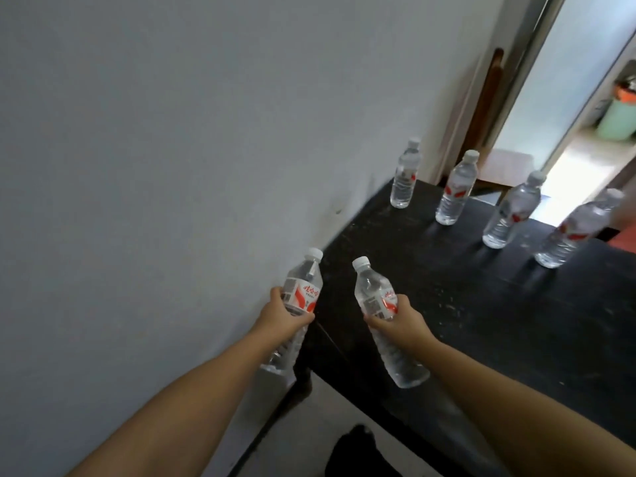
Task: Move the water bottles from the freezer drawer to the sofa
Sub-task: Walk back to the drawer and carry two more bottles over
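Left hand (pixel 284 313) at 7 o'clock of the view, fingers wrapped round the middle of a water bottle (pixel 298 304), cap tilted toward 1 o'clock, bottle held off the near corner of the dark seat (pixel 464 304), in front of the grey wall (pixel 172 132). Right hand (pixel 401 321) just at 3 o'clock of the left, fingers and thumb clamped round a second bottle (pixel 383 315), cap leaning toward 11 o'clock, base hanging low over the seat. Four more bottles standing upright on the seat in a row running from 12 toward 3 o'clock: first (pixel 406 175) nearest the wall, second (pixel 457 189), third (pixel 512 211), fourth (pixel 578 230) blurred at the edge. All clear, white-capped, red-and-white labels. Bright doorway (pixel 568 132) at 2 o'clock, green bin (pixel 617 122) beyond it. Both forearms bare.
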A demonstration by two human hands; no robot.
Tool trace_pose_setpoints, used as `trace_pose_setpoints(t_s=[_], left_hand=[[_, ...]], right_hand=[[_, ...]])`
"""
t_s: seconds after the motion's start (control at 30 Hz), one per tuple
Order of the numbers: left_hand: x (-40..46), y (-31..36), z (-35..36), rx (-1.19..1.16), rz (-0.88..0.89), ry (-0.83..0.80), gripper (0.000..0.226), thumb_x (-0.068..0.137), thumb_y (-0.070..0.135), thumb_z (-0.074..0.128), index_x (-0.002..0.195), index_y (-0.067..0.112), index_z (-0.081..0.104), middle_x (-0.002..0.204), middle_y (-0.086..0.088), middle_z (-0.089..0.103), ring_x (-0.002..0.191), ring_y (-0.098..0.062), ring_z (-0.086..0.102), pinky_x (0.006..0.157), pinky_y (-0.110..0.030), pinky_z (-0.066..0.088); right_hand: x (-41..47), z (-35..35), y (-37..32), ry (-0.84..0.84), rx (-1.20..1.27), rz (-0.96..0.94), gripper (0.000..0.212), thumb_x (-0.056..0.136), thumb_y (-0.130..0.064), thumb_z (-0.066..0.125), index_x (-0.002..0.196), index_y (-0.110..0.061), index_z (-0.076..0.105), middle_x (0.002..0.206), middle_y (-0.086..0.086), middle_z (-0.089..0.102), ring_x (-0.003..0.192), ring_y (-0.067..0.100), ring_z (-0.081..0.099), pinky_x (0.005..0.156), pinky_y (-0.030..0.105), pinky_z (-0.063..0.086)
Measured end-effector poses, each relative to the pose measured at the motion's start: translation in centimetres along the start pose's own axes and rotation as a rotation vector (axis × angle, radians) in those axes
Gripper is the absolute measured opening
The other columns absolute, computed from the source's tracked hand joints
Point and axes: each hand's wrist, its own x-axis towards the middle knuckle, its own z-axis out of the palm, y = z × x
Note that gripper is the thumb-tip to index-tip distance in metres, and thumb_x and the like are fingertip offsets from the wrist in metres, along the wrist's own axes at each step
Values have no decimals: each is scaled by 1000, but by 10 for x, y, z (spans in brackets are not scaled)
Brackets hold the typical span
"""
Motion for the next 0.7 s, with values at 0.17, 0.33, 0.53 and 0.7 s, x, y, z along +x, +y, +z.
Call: trace_pose_setpoints(t_s=[0.17, 0.33, 0.53, 0.7], left_hand=[[69, 57, 45, -5, 34, -73, 74, 68, 34, 80, 124, 25, 34, 114, 0, 57, 102, -21, 58, 92, -37, 50], [142, 123, 77, -20, 92, -85, 69, 69, 29, 79, 113, 23, 26, 109, -1, 53, 96, -20, 56, 81, -32, 44], [213, 185, 103, -71, 164, -24, 69, 64, 29, 83, 108, 24, 31, 99, 3, 56, 89, -18, 57, 76, -30, 45], [254, 213, 122, -51, 271, -32, 71, 63, 23, 85, 121, 15, 45, 117, -7, 62, 106, -24, 60, 83, -28, 44]], right_hand=[[58, -49, 9, 132, 13, 39, 57, 73, -47, 75, 109, -27, 37, 90, -13, 55, 76, 2, 57, 54, 16, 42], [123, -102, 0, 265, 99, 38, 59, 72, -38, 77, 108, -24, 33, 92, -9, 52, 77, 3, 53, 57, 16, 38], [186, -140, -12, 376, 283, 6, 69, 72, -25, 80, 123, -24, 34, 109, -4, 55, 100, 17, 55, 86, 34, 44], [216, -145, -10, 494, 360, 15, 69, 72, -30, 79, 126, -27, 36, 111, -8, 55, 101, 14, 54, 86, 31, 41]])
